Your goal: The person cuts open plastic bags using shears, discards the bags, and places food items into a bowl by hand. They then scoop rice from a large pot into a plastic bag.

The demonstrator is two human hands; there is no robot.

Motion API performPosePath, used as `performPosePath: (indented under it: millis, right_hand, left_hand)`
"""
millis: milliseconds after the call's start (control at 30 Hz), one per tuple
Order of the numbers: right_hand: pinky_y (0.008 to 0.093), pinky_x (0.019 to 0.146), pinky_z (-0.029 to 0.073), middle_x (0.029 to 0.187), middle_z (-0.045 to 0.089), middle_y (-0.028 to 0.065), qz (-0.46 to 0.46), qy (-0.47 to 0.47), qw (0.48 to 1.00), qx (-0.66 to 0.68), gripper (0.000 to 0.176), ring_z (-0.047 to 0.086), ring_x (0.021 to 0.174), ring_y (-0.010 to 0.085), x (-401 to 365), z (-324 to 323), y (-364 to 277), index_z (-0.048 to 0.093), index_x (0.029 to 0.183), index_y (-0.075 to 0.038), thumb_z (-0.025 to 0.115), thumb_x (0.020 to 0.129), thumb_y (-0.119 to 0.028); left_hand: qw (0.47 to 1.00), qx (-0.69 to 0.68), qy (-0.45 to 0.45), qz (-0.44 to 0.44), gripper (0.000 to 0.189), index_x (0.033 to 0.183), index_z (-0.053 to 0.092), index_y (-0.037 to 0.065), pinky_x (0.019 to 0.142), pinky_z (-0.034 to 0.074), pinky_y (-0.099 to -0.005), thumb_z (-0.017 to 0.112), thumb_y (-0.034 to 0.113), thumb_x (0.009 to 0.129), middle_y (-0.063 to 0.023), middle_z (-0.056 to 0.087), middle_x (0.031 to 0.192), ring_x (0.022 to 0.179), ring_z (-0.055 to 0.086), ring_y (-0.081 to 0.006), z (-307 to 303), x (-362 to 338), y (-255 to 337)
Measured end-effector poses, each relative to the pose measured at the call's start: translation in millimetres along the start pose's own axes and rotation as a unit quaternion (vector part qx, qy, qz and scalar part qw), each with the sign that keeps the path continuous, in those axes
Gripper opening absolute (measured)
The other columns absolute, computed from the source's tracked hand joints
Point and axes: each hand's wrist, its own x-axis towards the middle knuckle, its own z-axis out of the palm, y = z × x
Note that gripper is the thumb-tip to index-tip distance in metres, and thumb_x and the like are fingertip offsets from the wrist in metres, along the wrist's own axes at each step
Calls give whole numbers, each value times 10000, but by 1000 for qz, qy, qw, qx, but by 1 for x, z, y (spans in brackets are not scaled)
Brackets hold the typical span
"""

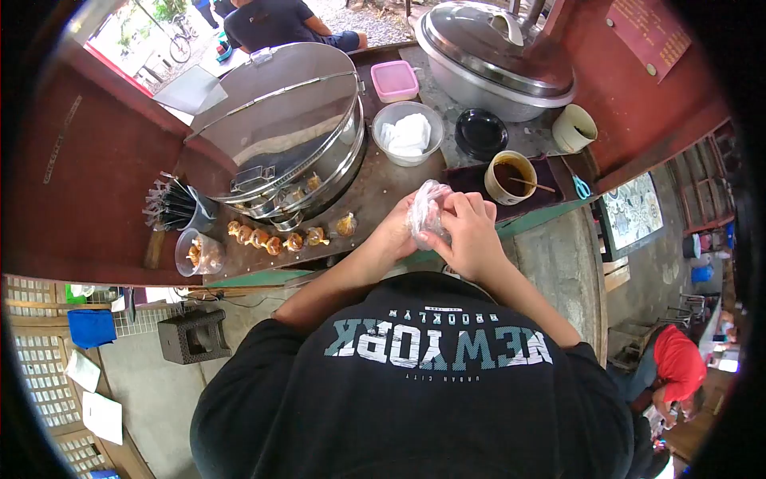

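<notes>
Both hands meet over the counter's front edge at a clear plastic bag (pixel 429 209). My left hand (pixel 401 225) is closed round the bag's left side. On its right side, my right hand (pixel 471 227) has its fingers bent against the plastic. What the bag contains is hard to make out. A cup of brown sauce (pixel 511 177) with a stick in it stands just right of my right hand. To the left, several small tied bags (pixel 294 241) lie in a row beside a clear cup (pixel 199 252) holding more pieces.
A large steel steamer (pixel 295 120) with its lid raised stands at the back left. Behind my hands are a plastic bowl (pixel 408 133), a pink-lidded box (pixel 394 81) and a black dish (pixel 481 133). A big lidded pot (pixel 495 60) and scissors (pixel 582 188) are at the right.
</notes>
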Motion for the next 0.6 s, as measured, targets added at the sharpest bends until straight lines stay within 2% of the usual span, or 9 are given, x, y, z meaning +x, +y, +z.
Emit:
performPosePath:
  millis: [167, 267, 367, 400, 467, 500, 533, 600]
  right_hand:
    - [434, 816, 314, 1078, 540, 80, -37, 14, 999, -4, 425, 471, 1008, 254, -2, 1, 3, 643, 1024, -50, 652, 791, -406]
    - [426, 824, 319, 1080, 542, 80, -31, -22, 999, -15, 417, 477, 1016, 257, -4, -1, 6, 636, 1047, -69, 646, 795, -401]
    - [417, 836, 316, 1102, 541, 81, 29, 51, 995, 77, 364, 478, 1035, 258, -3, -15, 9, 650, 1026, -89, 625, 817, -386]
    - [416, 856, 357, 1073, 578, 100, 32, 100, 991, 86, 322, 511, 1024, 280, 0, -23, 10, 656, 1001, -83, 569, 865, -362]
    - [410, 875, 389, 1047, 607, 123, 32, 86, 979, 183, 345, 536, 1012, 298, 9, -21, 21, 660, 989, -60, 517, 899, -360]
    - [408, 885, 404, 1035, 622, 135, 32, 80, 969, 230, 361, 548, 1006, 307, 12, -19, 28, 662, 983, -48, 491, 916, -359]
    - [378, 930, 399, 1061, 612, 144, 25, 8, 967, 255, 420, 533, 1065, 290, 12, -15, 37, 637, 1042, -33, 378, 967, -354]
    - [366, 936, 397, 1077, 610, 134, 68, -52, 935, 345, 429, 540, 1065, 261, 10, -2, 42, 639, 1044, -28, 367, 976, -353]
  left_hand:
    - [1000, 11, 13, -16, 345, 1127, 587, 67, 801, 522, -284, 710, 187, 828, -41, 629, 1044, 921, 620, -143, 3, 0, 1]
    - [1000, 19, 11, -13, 350, 1146, 583, 59, 798, 525, -300, 694, 187, 840, -50, 630, 1055, 926, 622, -151, 2, 0, -2]
    - [1000, -9, 13, -26, 339, 1149, 580, 43, 799, 540, -331, 673, 171, 849, -68, 633, 1058, 924, 638, -177, 3, -1, 1]
    - [998, -24, 11, -49, 328, 1147, 580, 40, 800, 545, -343, 659, 173, 858, -74, 635, 1060, 921, 643, -187, 5, -1, 3]
    - [994, -53, 8, -98, 308, 1144, 579, 36, 803, 553, -366, 631, 176, 875, -86, 638, 1062, 916, 654, -207, 9, -1, 4]
    - [994, -27, -2, -102, 299, 1140, 580, 36, 807, 554, -379, 614, 189, 885, -89, 640, 1062, 915, 657, -215, 8, -2, 2]
    - [994, 1, -12, -107, 293, 1136, 581, 36, 811, 555, -391, 597, 203, 896, -93, 642, 1062, 915, 660, -224, 7, -2, 0]
    - [991, 20, -38, -124, 288, 1128, 585, 40, 814, 556, -403, 568, 232, 913, -94, 646, 1053, 910, 662, -231, 6, -1, -1]
